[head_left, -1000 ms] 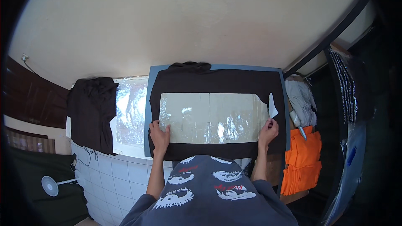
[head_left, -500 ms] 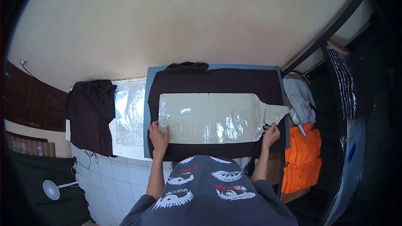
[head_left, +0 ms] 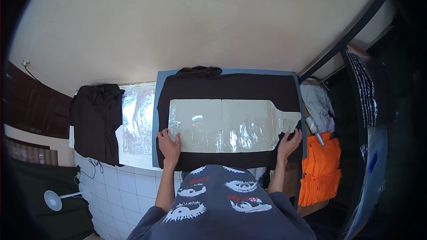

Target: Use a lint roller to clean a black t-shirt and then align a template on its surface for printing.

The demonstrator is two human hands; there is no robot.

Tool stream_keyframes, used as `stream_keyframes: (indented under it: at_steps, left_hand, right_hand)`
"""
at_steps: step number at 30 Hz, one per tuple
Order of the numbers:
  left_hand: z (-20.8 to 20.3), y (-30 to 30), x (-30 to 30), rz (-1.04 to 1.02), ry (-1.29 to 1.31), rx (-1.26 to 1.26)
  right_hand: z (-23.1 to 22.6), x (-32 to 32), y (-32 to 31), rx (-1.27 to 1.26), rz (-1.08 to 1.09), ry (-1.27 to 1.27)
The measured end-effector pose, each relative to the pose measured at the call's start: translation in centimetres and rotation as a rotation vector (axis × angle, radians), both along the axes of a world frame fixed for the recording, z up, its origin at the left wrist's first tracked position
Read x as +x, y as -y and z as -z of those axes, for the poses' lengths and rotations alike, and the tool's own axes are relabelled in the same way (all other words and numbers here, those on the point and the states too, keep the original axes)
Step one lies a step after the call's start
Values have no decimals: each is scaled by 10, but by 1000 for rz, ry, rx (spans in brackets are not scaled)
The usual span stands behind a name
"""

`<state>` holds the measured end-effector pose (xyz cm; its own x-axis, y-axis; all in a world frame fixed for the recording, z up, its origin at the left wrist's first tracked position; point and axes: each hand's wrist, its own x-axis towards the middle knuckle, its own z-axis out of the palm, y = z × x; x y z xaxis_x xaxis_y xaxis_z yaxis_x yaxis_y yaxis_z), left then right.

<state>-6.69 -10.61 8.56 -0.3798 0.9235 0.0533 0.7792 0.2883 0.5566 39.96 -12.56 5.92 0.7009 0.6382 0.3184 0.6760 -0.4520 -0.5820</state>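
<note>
A dark brown-black garment (head_left: 231, 87) lies spread on a blue board. On top of it rests a pale, tape-covered cardboard template (head_left: 222, 124), its narrower end toward the right. My left hand (head_left: 169, 147) lies at the template's lower left corner, fingers apart and touching the garment and the template's edge. At the narrow end, my right hand (head_left: 289, 146) has the garment's dark cloth between thumb and fingers. That cloth comes up along the template's lower right edge and over its tip. The fingertips of my right hand partly merge with the dark fabric.
The blue board (head_left: 156, 106) sits on a table against the wall. Left of it are a shiny plastic-covered sheet (head_left: 138, 120) and another dark garment (head_left: 95, 122). To the right lie folded orange cloths (head_left: 320, 169), grey cloth (head_left: 316, 100) and a white bottle (head_left: 316, 129). A fan (head_left: 53, 200) stands lower left.
My right hand has shifted slightly right and its fingers have spread. Dark cloth now covers the template's narrow tip, which stuck out farther before. My left hand has stayed in place.
</note>
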Motion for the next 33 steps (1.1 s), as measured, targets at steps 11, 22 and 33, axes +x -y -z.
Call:
stream_keyframes:
  at_steps: [11, 22, 33]
  left_hand:
    - [25, 2, -1, 404, -361, 5]
    - [20, 4, -10, 467, -384, 23]
    - [19, 5, -11, 475, -405, 13]
  right_hand:
    - [-9, -38, -7, -567, -535, 218]
    - [-2, -18, -5, -571, -610, 297]
    - [0, -10, -6, -573, -638, 320]
